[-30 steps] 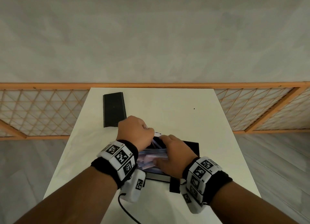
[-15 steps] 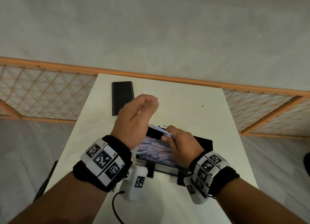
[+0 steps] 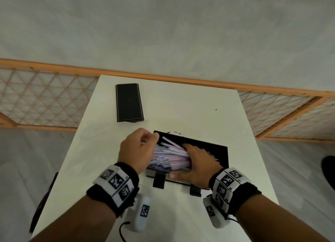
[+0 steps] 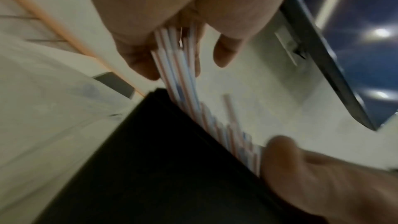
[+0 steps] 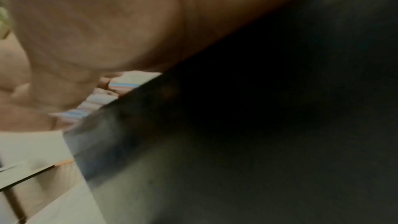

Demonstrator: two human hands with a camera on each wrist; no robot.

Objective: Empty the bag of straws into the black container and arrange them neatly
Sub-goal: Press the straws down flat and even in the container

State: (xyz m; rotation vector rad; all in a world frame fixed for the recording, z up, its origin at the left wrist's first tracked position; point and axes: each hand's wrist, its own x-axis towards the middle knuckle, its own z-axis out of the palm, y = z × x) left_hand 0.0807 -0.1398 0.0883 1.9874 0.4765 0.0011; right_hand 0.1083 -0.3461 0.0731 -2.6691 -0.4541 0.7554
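From the head camera, the open black rectangular container (image 3: 220, 155) sits on the white rectangular table (image 3: 181, 104), and a heap of thin red-, white- and blue-striped plastic straws (image 3: 169, 155), too many to count, fills its left half, some poking slantwise over its far wall. The left hand (image 3: 137, 151) is at the container's left end, fingers curled onto the straw ends; the right hand (image 3: 196, 163) lies across the heap with fingers spread flat, pressing it, thumb along the container's near wall. One flat black rectangular lid (image 3: 129, 102) lies well beyond the container, toward the table's far left corner, and two black clips (image 3: 158, 179) stick out from the container's near wall. At the left wrist, blurred, the left hand's fingers (image 4: 140, 64) pinch a small bunch of straws (image 4: 178, 74) that rises above the container's dark wall (image 4: 150, 159), with more straw ends lined up along its rim. At the right wrist the palm and the container's dark side hide nearly everything; a few striped straw ends (image 5: 96, 103) show under the palm (image 5: 96, 23), and the fingers' hold cannot be told here.
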